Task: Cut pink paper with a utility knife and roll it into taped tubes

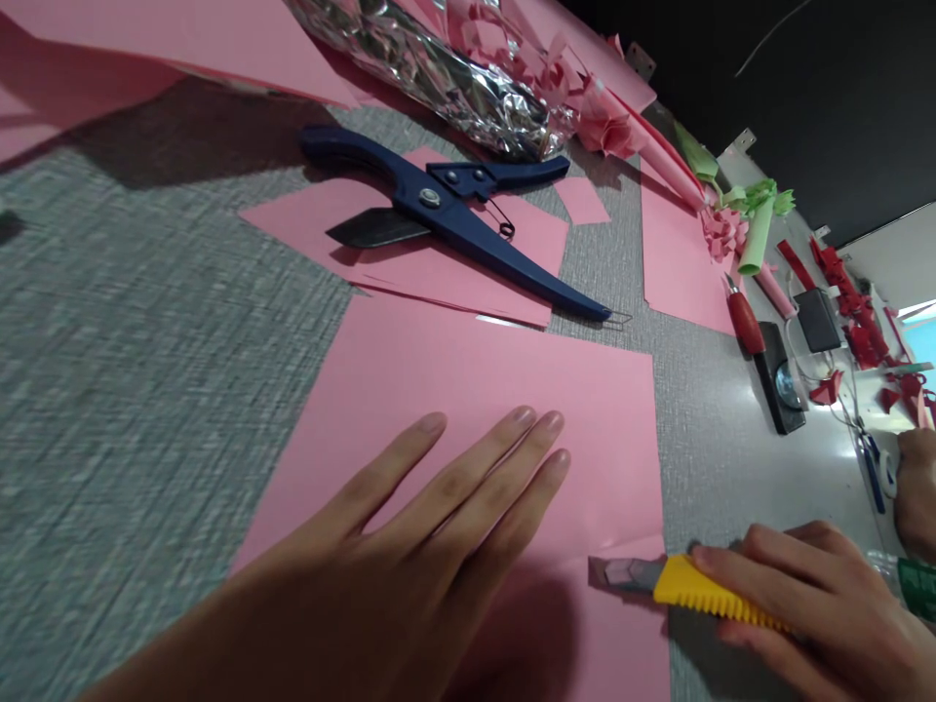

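Observation:
A sheet of pink paper (483,380) lies flat on the grey textured table. My left hand (431,546) rests palm down on it, fingers stretched out and slightly apart. In my right hand (834,595) is a yellow box cutter (717,592), gripped at the sheet's right edge. Its blade (621,573) lies at a crease or slit in the paper and points left; I cannot tell how far the paper is cut. Beyond the sheet, blue-handled shears (453,214) lie across smaller pink pieces (292,224).
A foil-wrapped roll (453,88) and pink paper flowers (548,73) lie at the back. To the right are a red-handled knife (744,317), a black device (781,380), scissors (872,468) and red paper flowers (852,302). Another person's hand (917,487) shows at the right edge.

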A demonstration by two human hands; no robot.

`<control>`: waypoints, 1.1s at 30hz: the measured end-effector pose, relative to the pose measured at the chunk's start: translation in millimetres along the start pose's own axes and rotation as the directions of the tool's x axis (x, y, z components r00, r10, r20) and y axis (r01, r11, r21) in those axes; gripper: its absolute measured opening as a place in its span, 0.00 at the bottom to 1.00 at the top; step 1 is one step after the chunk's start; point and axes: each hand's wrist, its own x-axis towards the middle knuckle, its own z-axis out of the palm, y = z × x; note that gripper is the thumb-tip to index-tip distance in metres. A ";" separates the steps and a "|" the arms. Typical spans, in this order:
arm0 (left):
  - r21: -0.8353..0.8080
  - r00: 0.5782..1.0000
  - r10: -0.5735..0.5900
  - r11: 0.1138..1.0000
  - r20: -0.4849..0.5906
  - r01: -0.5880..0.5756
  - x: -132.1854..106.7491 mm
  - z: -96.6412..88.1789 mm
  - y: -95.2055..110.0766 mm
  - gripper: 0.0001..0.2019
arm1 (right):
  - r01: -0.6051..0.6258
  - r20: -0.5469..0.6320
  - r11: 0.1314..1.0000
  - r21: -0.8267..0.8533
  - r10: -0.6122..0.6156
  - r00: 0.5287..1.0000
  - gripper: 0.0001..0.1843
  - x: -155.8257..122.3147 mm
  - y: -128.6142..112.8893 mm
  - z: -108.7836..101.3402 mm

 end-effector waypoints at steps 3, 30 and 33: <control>-0.009 1.000 -0.003 1.000 0.003 0.003 -1.1 -0.1 -0.4 0.44 | -0.004 0.022 1.000 0.018 0.004 1.000 0.21 -5.6 1.3 1.0; 0.005 1.000 -0.023 1.000 -0.006 0.023 -6.5 10.0 -4.0 0.35 | -0.042 0.073 0.999 0.020 0.040 0.997 0.27 -23.7 11.3 -0.2; -0.013 1.000 -0.021 1.000 -0.023 0.021 -6.7 10.1 -4.0 0.37 | -0.045 0.080 0.999 0.019 0.043 0.996 0.26 -25.9 13.0 -0.2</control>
